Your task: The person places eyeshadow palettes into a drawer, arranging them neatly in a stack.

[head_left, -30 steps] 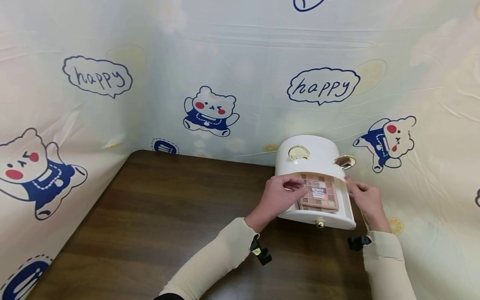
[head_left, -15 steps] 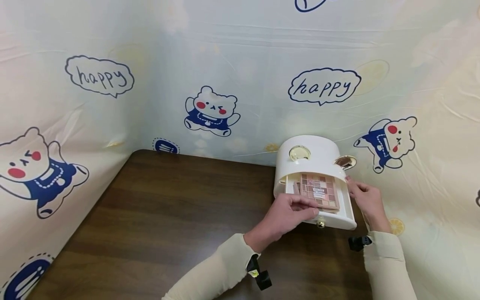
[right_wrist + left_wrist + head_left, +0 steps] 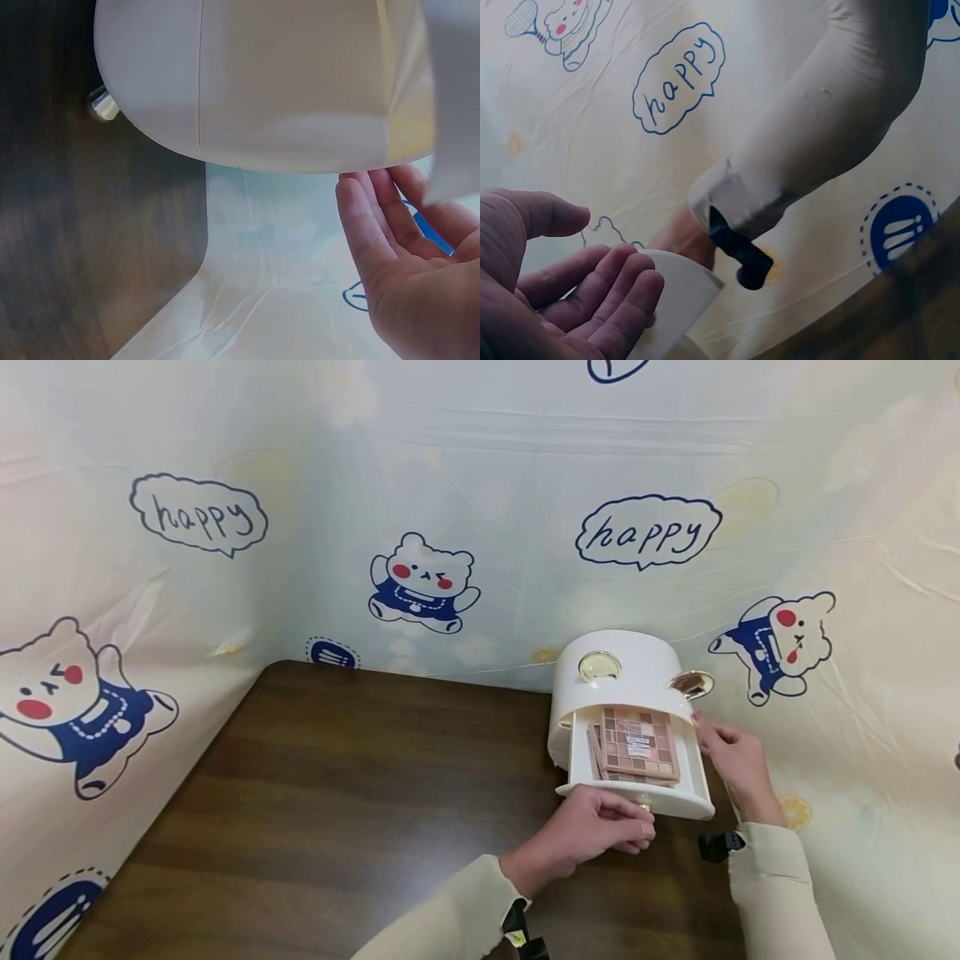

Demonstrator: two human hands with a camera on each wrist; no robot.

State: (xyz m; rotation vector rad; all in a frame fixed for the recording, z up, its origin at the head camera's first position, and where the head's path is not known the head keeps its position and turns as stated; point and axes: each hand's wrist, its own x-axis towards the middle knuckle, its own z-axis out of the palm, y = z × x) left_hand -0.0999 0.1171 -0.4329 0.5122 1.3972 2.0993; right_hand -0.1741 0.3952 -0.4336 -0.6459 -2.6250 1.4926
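A rounded white storage box (image 3: 615,650) stands at the table's back right, its drawer (image 3: 701,777) pulled out toward me. Pink eyeshadow palettes (image 3: 640,743) lie stacked inside, the top one with a grid of shades. My left hand (image 3: 573,833) is at the drawer's front, fingertips beside the gold knob (image 3: 644,802), which they partly hide. In the left wrist view its thumb (image 3: 559,215) stands apart from the loosely bent fingers. My right hand (image 3: 738,768) rests its fingertips on the box's right side; the right wrist view shows those fingers (image 3: 360,217) nearly straight against the shell.
Two gold discs, one on top (image 3: 599,666) and one jutting out right (image 3: 692,684), decorate the box. The brown wooden table (image 3: 360,777) extends to the left. A printed cloth backdrop (image 3: 495,468) hangs close behind and beside the box.
My left hand has moved down from over the palettes to the knob at the drawer's front, uncovering the palettes. My right hand stays at the box's side.
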